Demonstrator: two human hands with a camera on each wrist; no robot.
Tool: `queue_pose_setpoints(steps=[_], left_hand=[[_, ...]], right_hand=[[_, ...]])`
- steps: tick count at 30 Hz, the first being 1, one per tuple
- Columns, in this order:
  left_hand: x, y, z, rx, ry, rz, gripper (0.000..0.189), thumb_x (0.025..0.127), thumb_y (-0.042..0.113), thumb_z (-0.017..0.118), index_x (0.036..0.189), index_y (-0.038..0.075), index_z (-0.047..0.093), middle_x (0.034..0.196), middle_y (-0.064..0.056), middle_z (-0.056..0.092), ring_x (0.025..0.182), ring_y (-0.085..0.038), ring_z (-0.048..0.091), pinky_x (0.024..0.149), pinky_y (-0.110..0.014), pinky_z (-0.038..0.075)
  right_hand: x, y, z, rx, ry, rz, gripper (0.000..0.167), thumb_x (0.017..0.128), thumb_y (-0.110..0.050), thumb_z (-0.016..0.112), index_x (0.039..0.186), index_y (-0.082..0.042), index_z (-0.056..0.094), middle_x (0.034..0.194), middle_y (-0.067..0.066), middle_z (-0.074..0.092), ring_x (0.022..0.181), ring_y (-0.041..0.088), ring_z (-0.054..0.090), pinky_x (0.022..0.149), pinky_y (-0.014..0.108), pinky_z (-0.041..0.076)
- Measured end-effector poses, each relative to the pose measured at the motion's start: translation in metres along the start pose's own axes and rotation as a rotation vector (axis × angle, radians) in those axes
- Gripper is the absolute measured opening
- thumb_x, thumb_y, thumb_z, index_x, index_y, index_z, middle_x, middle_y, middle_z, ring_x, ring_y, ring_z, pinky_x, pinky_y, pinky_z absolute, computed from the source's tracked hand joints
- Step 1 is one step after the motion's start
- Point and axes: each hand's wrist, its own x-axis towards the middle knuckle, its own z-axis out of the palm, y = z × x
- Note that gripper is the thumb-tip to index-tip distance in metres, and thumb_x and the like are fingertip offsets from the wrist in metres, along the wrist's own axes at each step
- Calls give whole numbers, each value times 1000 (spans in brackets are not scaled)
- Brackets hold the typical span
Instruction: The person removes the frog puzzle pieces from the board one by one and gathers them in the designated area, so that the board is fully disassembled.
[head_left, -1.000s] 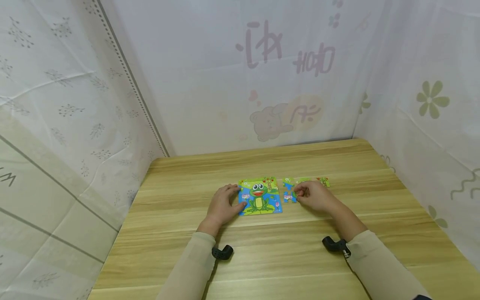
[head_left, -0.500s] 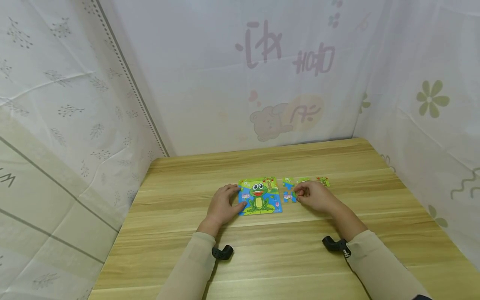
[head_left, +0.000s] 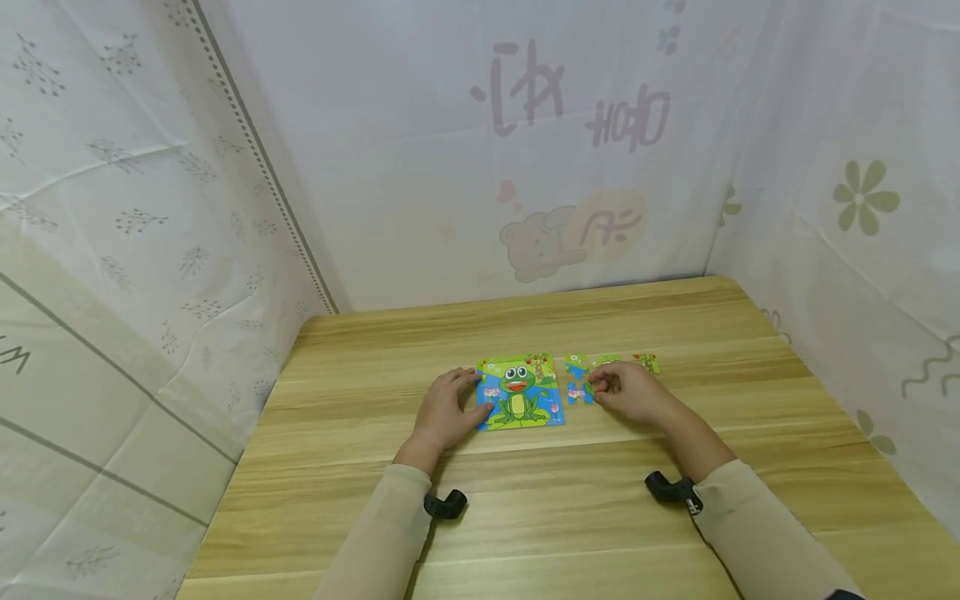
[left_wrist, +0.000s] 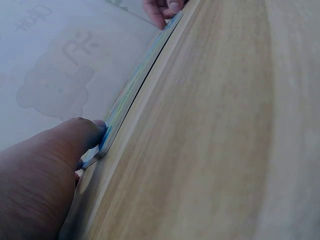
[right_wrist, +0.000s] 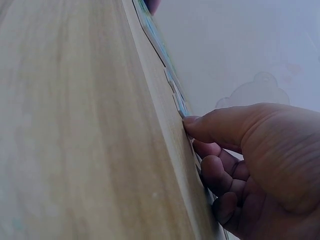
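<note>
Right grip [head_left: 632,392], from the head view, is closed in a pinch on a piece [head_left: 596,387] it mostly hides, probably to press it against the blue piece [head_left: 576,393] just to its left. Beyond that lies the corner piece [head_left: 576,363]; the tree piece [head_left: 648,363] sits past the knuckles, perhaps set roughly where it belongs. Left grip [head_left: 444,408] lies relaxed, not clenched, over the left edge of the frog board [head_left: 519,393], likely steadying it flat on the bench [head_left: 540,508] as the pattern to copy. No brand shows; the board's small corner mark is too tiny to read. Large strokes, some letter-like, mark the curtain [head_left: 390,192] beyond both grips, but I can make no sure word of them.

Left wrist: that thumb rests on the board's near corner, other fingers mostly hidden.

Right wrist: the thumb tip meets the row of pieces, fingers curled behind; no writing is legible.
</note>
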Motion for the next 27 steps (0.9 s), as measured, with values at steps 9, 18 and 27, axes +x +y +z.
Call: queue_pose_setpoints(steps=[9, 18, 27], left_hand=[[0, 0, 1, 6, -8, -1, 63, 90, 47, 79, 142, 15, 63, 152, -2, 55, 144, -28, 45, 121, -48, 37], [0, -1, 1, 9, -7, -10, 62, 91, 48, 78, 142, 17, 63, 152, -1, 55, 145, -28, 44, 121, -49, 37], [1, 0, 2, 10, -10, -22, 62, 91, 48, 78, 143, 17, 63, 153, 0, 55, 145, -27, 44, 121, -48, 37]], right_hand=[[0, -1, -1, 1, -8, 17, 22, 94, -9, 76, 116, -9, 73, 94, 1, 65, 81, 19, 59, 67, 28, 53], [-1, 0, -1, 28, -9, 15, 23, 95, -12, 76, 118, -9, 72, 96, 1, 66, 83, 19, 60, 69, 29, 54], [3, -10, -5, 6, 12, 33, 24, 96, -15, 74, 120, -10, 73, 95, 1, 66, 80, 20, 61, 67, 33, 55]])
